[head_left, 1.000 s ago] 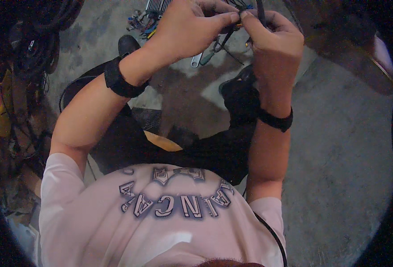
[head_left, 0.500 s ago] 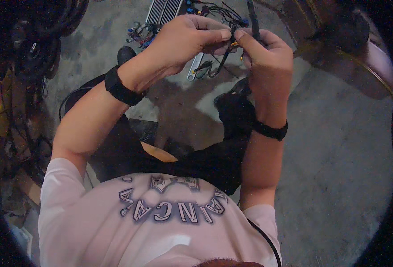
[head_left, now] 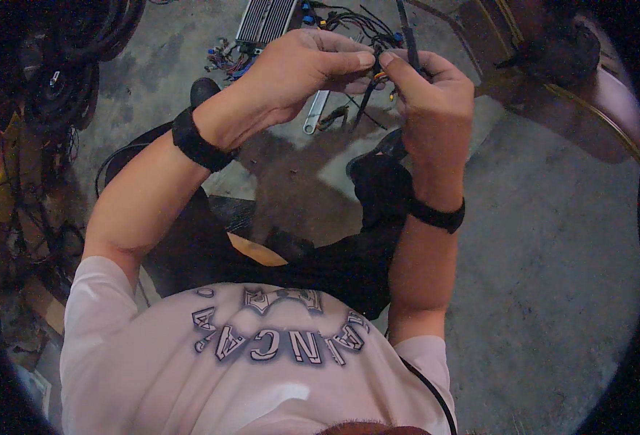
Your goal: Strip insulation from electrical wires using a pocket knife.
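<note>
My left hand [head_left: 307,71] and my right hand [head_left: 436,88] meet at the top of the view, thumbs almost touching. Both pinch a black cable [head_left: 409,32] whose thinner wires show between the fingers, one of them orange. From the right hand the thick sheathed part rises toward the upper edge, while a dark end hangs down between the hands. The exact spot under the fingertips is too small to make out. Just below the left hand, a silver wrench [head_left: 315,116] lies on the floor.
Beyond my hands stands a finned metal box [head_left: 267,23] with bundled wires and coloured connectors [head_left: 231,64] beside it. More black wires [head_left: 345,18] lie right of it. Coiled cables [head_left: 80,51] fill the left side. A brown, gold-edged object [head_left: 581,123] stands far right.
Both hands keep their pinch with only slight shifts. The upper cable leans a little further left, and the dark hanging end sits somewhat differently below the fingers.
</note>
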Action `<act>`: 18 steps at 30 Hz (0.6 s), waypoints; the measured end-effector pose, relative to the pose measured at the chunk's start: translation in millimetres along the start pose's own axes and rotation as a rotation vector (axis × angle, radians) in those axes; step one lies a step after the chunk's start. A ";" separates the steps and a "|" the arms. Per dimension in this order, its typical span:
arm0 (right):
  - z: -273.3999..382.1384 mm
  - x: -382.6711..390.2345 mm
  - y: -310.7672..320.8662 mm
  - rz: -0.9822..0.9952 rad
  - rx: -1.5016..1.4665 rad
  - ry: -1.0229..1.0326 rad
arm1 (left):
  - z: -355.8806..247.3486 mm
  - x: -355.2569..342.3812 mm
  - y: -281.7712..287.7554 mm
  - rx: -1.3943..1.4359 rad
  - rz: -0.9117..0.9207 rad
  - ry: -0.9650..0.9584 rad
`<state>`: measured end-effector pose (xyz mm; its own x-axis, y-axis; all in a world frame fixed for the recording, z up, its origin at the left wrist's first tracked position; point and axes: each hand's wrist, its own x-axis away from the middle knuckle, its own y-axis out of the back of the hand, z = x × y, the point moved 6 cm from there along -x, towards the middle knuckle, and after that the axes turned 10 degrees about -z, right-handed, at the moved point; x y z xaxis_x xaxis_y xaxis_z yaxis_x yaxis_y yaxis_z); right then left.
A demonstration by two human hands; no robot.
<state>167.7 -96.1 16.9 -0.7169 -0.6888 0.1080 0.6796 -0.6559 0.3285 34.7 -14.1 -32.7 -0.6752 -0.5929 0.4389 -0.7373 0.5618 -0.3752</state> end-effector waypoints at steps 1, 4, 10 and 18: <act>0.5 0.0 1.3 -0.026 0.051 0.025 | -0.6 0.6 -1.0 0.000 0.000 0.000; 9.6 2.5 2.6 -0.081 0.167 0.111 | -6.1 4.0 -2.5 -0.063 -0.057 -0.032; 27.7 7.5 4.2 -0.124 0.297 0.324 | -18.1 10.3 -3.2 -0.343 -0.129 -0.215; 30.0 4.3 -0.4 -0.118 0.167 0.231 | -35.5 11.6 -1.3 -0.450 -0.121 -0.296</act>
<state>159.7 -89.6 45.5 -0.7220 -0.6754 -0.1501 0.5453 -0.6890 0.4774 28.7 -1.2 1.9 -0.6120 -0.7690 0.1845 -0.7708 0.6322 0.0783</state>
